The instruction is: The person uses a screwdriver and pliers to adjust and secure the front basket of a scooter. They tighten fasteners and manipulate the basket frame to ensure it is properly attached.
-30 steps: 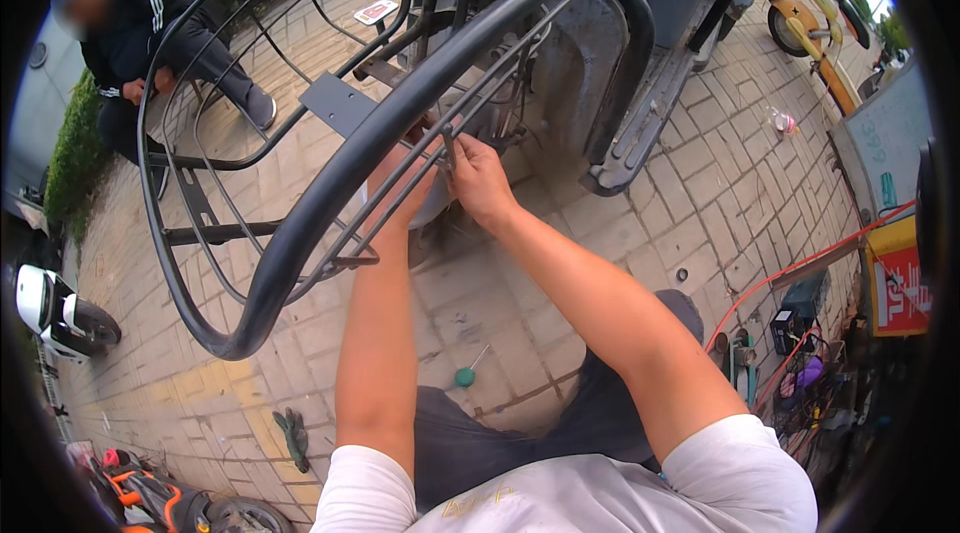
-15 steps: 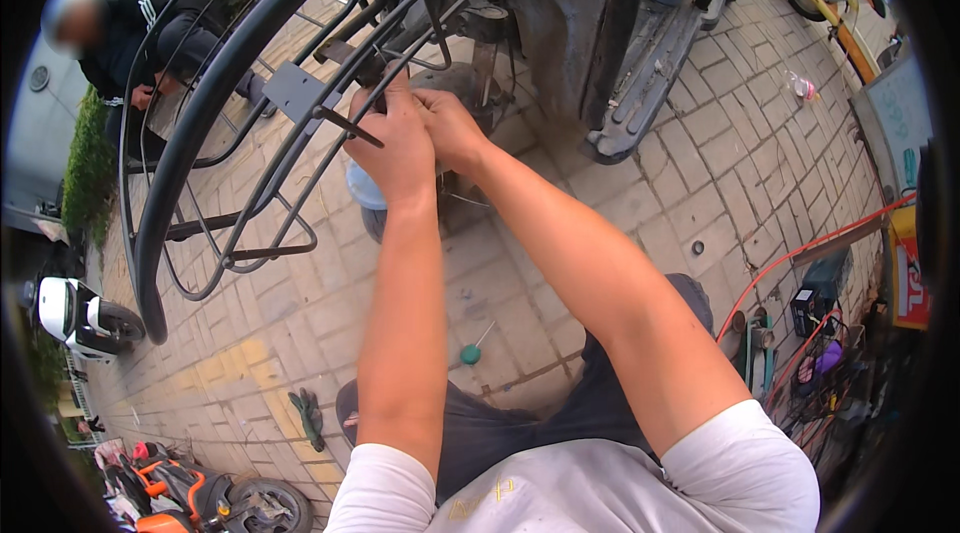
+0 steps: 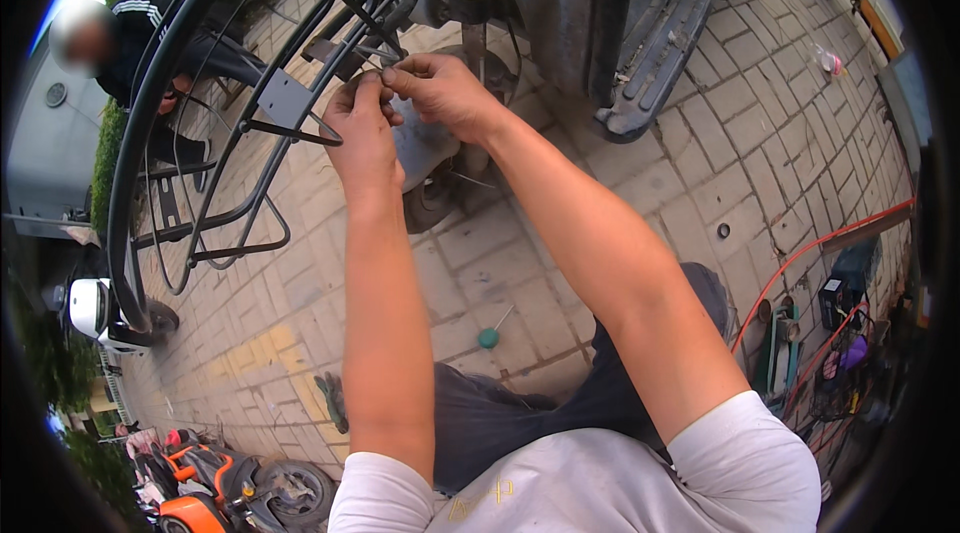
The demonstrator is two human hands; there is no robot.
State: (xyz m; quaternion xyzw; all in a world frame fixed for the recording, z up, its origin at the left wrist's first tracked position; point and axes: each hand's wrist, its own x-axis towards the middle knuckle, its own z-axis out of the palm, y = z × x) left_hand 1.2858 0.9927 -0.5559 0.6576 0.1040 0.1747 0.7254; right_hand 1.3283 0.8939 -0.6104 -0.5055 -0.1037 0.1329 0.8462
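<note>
Both my hands are raised in front of the scooter, just beneath its black metal front rack (image 3: 285,98). My left hand (image 3: 363,138) is closed, thumb and fingertips pinched together. Closed as well, my right hand (image 3: 448,93) brings its fingertips against those of the left. Whatever lies between them is too small and covered to make out. A flat grey plate (image 3: 285,99) is fixed to the rack left of my hands. Behind and below them is the scooter's front mudguard (image 3: 425,148), partly hidden by my fingers.
A green-handled screwdriver (image 3: 488,337) and a dark glove (image 3: 332,401) lie on the paving. A small black ring (image 3: 724,231) is at right, near a red hose (image 3: 780,278) and assorted tools. Another person (image 3: 135,43) sits at far left; an orange scooter (image 3: 200,493) stands lower left.
My hands have come away slightly from the rack's underside, and their fingertips now meet in front of it. The whole view has shifted a little, with the scooter higher in the picture.
</note>
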